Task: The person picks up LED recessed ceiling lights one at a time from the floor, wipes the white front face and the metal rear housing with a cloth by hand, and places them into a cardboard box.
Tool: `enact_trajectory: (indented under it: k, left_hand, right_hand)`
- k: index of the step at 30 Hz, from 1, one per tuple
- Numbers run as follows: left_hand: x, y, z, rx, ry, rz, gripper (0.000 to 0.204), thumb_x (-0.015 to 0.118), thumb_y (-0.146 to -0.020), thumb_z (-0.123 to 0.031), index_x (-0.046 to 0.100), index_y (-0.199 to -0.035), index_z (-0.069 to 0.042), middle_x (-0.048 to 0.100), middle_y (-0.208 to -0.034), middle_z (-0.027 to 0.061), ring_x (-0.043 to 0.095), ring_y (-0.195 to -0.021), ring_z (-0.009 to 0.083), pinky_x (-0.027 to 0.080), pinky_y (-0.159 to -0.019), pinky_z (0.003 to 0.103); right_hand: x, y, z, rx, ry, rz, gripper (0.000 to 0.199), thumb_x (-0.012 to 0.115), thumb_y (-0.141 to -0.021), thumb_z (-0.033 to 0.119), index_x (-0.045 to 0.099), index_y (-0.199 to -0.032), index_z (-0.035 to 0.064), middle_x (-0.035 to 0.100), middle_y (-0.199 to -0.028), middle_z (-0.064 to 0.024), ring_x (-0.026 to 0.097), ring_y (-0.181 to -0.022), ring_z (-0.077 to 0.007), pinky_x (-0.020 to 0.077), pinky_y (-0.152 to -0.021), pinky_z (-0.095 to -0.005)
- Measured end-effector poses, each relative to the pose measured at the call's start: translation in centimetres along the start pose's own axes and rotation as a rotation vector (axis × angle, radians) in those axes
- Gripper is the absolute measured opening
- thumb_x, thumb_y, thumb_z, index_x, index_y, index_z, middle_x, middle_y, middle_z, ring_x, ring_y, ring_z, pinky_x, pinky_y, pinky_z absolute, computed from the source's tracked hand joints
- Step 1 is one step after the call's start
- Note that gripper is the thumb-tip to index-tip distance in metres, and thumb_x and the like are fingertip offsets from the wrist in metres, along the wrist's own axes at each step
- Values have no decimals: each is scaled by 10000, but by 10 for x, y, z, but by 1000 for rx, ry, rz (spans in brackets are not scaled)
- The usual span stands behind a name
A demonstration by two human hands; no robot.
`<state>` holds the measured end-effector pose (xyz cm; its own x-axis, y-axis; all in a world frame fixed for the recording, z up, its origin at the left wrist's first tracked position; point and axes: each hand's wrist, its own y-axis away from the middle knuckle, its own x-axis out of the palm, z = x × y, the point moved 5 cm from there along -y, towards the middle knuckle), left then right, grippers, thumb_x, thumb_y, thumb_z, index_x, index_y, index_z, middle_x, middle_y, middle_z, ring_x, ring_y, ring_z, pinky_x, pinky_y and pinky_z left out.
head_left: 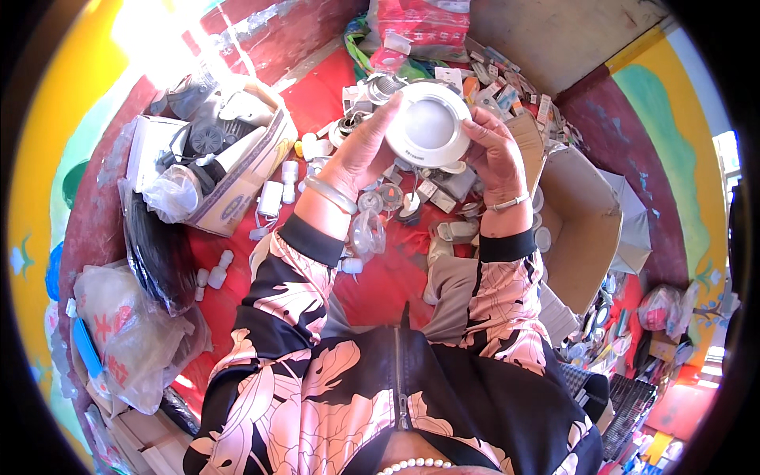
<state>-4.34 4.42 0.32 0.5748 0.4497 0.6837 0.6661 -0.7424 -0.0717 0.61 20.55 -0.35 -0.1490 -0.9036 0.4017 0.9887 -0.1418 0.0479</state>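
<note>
Between my two hands, held up in front of me, is a round white downlight [428, 124] with a frosted centre and a wide white rim. My left hand [366, 148] grips its left edge, with a pale bangle on that wrist. On the opposite side my right hand [496, 149] pinches the rim with thumb and fingers, a thin bracelet on the wrist. The back of the lamp is hidden. Beneath it lie small clear plastic cups [367, 232], white bulbs [271, 198] and other lamp parts on a red cloth [380, 286].
At the left stands a cardboard box [237, 186] full of dark and white fixtures. Below it are a black plastic bag [154, 245] and a clear bag [131, 336]. An open cardboard box [582, 229] is at my right. Small cartons [507, 99] pile up ahead.
</note>
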Motion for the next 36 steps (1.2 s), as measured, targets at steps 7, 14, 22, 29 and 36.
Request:
enact_trajectory:
  k: [7, 14, 22, 29, 36]
  left_hand:
    - [11, 3, 6, 30, 146, 82, 682, 583, -839, -494, 398, -1304, -31, 511, -1241, 97, 483, -1150, 198, 382, -980, 366]
    - [5, -1, 8, 44, 165, 57, 741, 604, -820, -494, 342, -1329, -23, 471, -1284, 132, 497, -1159, 252, 421, -981, 397]
    - [-11, -1, -12, 144, 533, -25, 875, 640, -726, -599, 346, -1316, -23, 427, -1294, 204, 490, -1106, 433, 520, -856, 496]
    - [-24, -2, -16, 110, 777, 53, 849, 692, -687, -556, 381, -1315, -75, 382, -1322, 229, 408, -1129, 520, 525, -837, 512]
    - [-22, -5, -5, 167, 699, -46, 861, 643, -739, -568, 341, -1320, -9, 360, -1344, 243, 389, -1138, 548, 490, -894, 524]
  right_hand:
    - [-5, -1, -6, -20, -260, 151, 208, 561, -851, 72, 555, -1041, -13, 626, -934, -78, 624, -811, -163, 511, -732, -285]
    - [-1, 0, -7, -90, -323, 105, 225, 503, -918, 140, 549, -1062, -27, 626, -970, -98, 629, -878, -191, 520, -797, -324]
    - [-17, -2, -9, -22, -10, -48, 225, 523, -926, 239, 604, -1003, 43, 634, -844, -40, 589, -700, -99, 468, -627, -224]
    - [20, 1, -22, -39, 132, -90, 596, 661, -835, 290, 404, -1318, 55, 580, -1108, -55, 532, -1022, -132, 448, -797, -280]
    - [31, -15, -34, -142, -82, -113, 461, 689, -817, 194, 504, -1194, 5, 604, -1023, -69, 572, -918, -121, 459, -783, -244]
